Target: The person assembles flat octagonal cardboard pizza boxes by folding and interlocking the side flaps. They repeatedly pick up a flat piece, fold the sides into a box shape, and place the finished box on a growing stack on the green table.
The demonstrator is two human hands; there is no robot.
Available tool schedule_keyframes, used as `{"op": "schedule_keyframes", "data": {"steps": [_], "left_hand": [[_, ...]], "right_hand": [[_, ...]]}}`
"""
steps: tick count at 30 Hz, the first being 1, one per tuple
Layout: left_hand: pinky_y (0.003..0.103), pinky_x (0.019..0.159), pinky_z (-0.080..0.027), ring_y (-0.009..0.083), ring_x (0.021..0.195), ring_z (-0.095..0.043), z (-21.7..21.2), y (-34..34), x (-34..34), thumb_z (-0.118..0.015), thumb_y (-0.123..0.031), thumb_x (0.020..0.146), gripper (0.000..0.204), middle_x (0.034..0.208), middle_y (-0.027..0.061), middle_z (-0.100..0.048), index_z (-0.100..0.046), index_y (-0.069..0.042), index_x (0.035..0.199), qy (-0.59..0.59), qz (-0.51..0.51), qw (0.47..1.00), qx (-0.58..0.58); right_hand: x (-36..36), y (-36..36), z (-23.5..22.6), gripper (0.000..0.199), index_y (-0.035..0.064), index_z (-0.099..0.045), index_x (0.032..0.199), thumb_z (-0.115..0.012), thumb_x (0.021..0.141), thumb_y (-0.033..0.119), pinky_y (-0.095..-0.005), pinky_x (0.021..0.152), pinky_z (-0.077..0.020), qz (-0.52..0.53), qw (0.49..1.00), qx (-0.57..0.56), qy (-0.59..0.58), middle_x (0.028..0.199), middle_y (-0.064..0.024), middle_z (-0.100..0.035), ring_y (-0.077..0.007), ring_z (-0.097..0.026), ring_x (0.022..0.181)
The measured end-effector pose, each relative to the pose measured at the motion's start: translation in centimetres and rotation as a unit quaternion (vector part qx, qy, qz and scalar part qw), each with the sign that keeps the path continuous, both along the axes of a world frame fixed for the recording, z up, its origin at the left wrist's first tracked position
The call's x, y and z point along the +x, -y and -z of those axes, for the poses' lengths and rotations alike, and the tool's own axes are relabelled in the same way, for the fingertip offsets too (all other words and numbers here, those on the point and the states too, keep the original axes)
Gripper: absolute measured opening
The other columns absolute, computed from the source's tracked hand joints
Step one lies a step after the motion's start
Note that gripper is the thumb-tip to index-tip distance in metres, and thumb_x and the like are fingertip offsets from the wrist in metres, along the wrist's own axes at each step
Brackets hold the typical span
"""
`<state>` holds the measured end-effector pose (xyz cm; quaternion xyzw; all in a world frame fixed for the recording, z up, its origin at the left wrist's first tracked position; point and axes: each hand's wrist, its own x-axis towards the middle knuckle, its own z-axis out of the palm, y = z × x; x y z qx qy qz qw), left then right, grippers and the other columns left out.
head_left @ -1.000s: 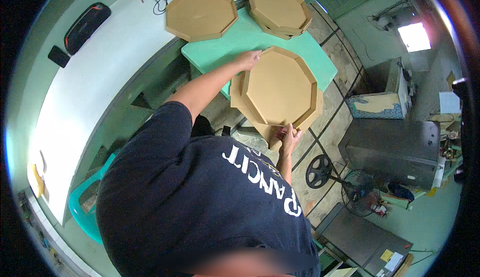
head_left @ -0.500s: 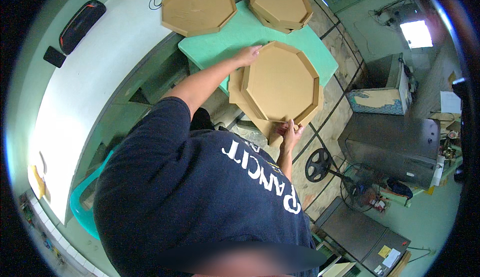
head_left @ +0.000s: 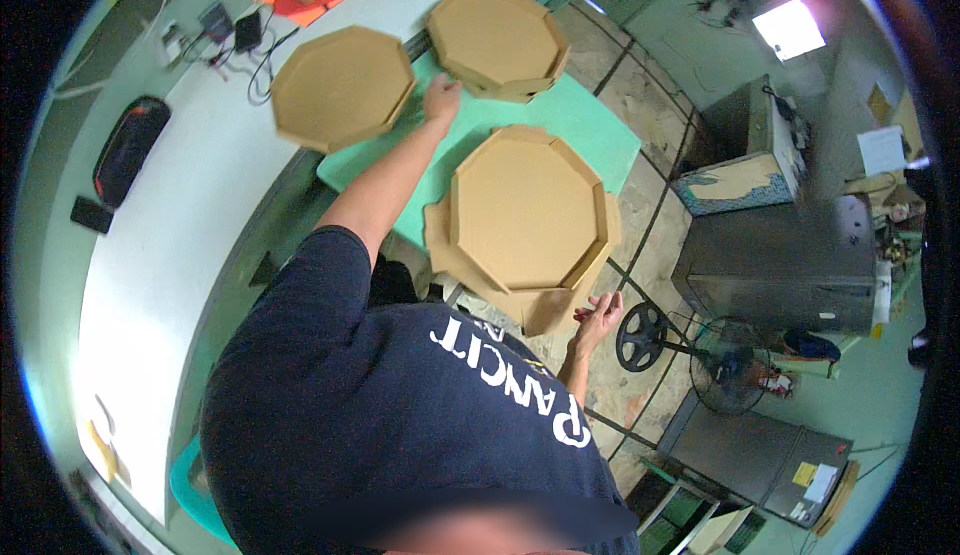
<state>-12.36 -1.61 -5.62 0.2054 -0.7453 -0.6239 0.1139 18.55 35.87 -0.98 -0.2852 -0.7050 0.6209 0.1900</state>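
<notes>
An octagonal brown cardboard tray (head_left: 530,210) with raised sides sits in front of me on a wider cardboard piece (head_left: 545,310), whose flaps stick out around it. My right hand (head_left: 598,323) is just off its near right corner, fingers apart and holding nothing. My left hand (head_left: 442,103) reaches over the green table (head_left: 590,120), between a second octagonal tray (head_left: 343,88) at far left and a stack of octagonal trays (head_left: 497,43) at the far middle. Its fingers are turned away and blurred, so whether they grip a tray edge does not show.
A long white counter (head_left: 200,245) runs along the left with a black speaker (head_left: 132,152), a phone (head_left: 92,215) and cables (head_left: 262,60). At right stand a pedestal fan (head_left: 732,363) and dark refrigerators (head_left: 790,275). A green chair (head_left: 200,490) is at lower left.
Both hands have let go of the front tray. My left hand has moved to the far trays; the right has drawn slightly back. The whole view has shifted and turned.
</notes>
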Motion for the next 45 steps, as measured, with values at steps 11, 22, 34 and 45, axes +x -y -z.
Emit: {"op": "schedule_keyframes", "data": {"steps": [11, 22, 34, 45], "left_hand": [[0.038, 0.078, -0.055, 0.0252, 0.103, -0.059, 4.6, 4.6, -11.5, -0.074, -0.029, 0.08, 0.051, 0.119, 0.0186, -0.058, -0.059, 0.001, 0.118, 0.103, -0.015, 0.952, 0.288], [0.043, 0.096, -0.048, 0.0278, 0.105, -0.058, -8.8, -1.4, 5.8, -0.064, -0.013, 0.088, 0.052, 0.122, 0.0149, -0.055, -0.04, 0.002, 0.131, -0.017, 0.261, 0.853, 0.451], [0.035, 0.082, -0.053, 0.0189, 0.101, -0.061, -11.4, -2.2, 16.0, -0.058, -0.03, 0.095, 0.07, 0.138, 0.0096, -0.047, -0.021, -0.007, 0.15, 0.05, 0.281, 0.942, 0.179], [0.036, 0.092, -0.046, 0.0252, 0.107, -0.061, -3.2, -2.6, 14.8, -0.052, -0.031, 0.096, 0.042, 0.116, 0.0174, -0.064, -0.057, 0.001, 0.123, 0.028, 0.271, 0.955, -0.117]], "right_hand": [[-1.1, 1.0, -2.9, 0.037, 0.0011, -0.046, 0.13, -0.05, 0.099, 0.02, -0.022, 0.048, -0.0436, 0.05, 0.998, 0.013, -0.039, 0.085, -0.0083, -0.058, -0.008, -0.051, 0.053], [-10.6, 4.0, -9.1, 0.056, 0.0016, -0.038, 0.142, -0.053, 0.098, 0.033, -0.0332, 0.095, -0.0413, -0.117, 0.981, 0.066, -0.138, 0.131, -0.0114, -0.05, -0.0196, -0.051, 0.112], [-8.5, 0.8, -6.2, 0.041, 0.0041, -0.05, 0.132, -0.053, 0.091, 0.005, -0.0277, 0.078, -0.0452, -0.12, 0.978, -0.106, -0.132, 0.103, -0.0024, -0.058, -0.0123, -0.056, 0.092], [-6.6, 0.4, 0.0, 0.031, -0.002, -0.062, 0.108, -0.048, 0.081, 0.003, -0.0265, 0.065, -0.0429, -0.114, 0.991, 0.072, -0.022, 0.085, -0.0024, -0.06, -0.0115, -0.054, 0.071]]}}
